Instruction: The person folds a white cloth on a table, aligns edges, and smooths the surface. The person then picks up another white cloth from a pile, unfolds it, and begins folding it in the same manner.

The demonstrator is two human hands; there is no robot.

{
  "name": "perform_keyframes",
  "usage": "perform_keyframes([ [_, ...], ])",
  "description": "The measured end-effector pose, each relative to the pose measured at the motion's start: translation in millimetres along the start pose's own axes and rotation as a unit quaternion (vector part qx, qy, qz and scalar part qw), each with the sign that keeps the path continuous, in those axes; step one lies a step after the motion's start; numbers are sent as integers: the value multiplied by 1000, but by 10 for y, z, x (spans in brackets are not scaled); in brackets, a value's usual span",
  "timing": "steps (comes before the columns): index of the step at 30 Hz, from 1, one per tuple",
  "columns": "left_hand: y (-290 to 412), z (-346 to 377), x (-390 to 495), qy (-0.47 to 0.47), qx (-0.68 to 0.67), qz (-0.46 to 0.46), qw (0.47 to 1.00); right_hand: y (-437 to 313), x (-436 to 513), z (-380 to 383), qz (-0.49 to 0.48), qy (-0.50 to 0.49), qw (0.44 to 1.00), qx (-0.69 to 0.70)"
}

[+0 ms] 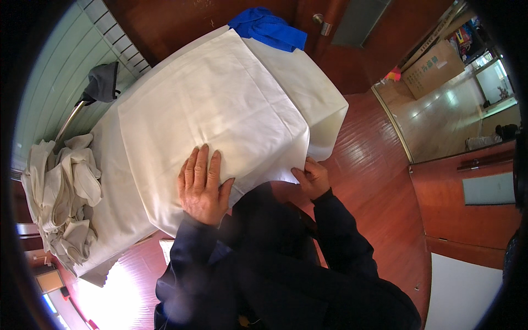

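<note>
A large cream cloth (206, 95) lies spread over a table that is covered by another pale cloth (305, 78). My left hand (203, 183) rests palm down on the upper cloth near its front edge, fingers slightly spread and holding nothing. At the cloth's right front corner, which hangs past the table, my right hand (312, 177) pinches the hem between thumb and fingers. Faint crease lines run across the upper cloth. A crumpled blue cloth (268, 29) sits at the table's far end.
Rumpled beige fabric (66, 198) is heaped at the table's left end. Behind it, a dark grey cloth (103, 82) hangs on a metal pole beside the tiled wall. A wooden door (346, 45) stands beyond the table. A cardboard box (433, 70) is at the upper right.
</note>
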State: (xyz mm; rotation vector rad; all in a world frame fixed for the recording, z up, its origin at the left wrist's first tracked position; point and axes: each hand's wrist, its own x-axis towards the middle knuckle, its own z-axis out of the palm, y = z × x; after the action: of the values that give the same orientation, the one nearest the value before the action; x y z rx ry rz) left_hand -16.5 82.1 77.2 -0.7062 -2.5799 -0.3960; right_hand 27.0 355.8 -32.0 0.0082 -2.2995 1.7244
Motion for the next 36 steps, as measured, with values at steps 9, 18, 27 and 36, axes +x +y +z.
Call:
perform_keyframes([
  [9,-73,-48,3,-10,-53,6,999,185,-111,-293,111,-33,973,199],
  [18,-159,-147,26,-24,-87,8,996,434,-163,-288,159,43,918,362],
  [27,-206,-165,27,-41,-97,5,994,384,-111,-394,162,4,951,263],
  [36,-197,-178,49,-43,-85,10,995,401,-88,-255,109,52,965,233],
])
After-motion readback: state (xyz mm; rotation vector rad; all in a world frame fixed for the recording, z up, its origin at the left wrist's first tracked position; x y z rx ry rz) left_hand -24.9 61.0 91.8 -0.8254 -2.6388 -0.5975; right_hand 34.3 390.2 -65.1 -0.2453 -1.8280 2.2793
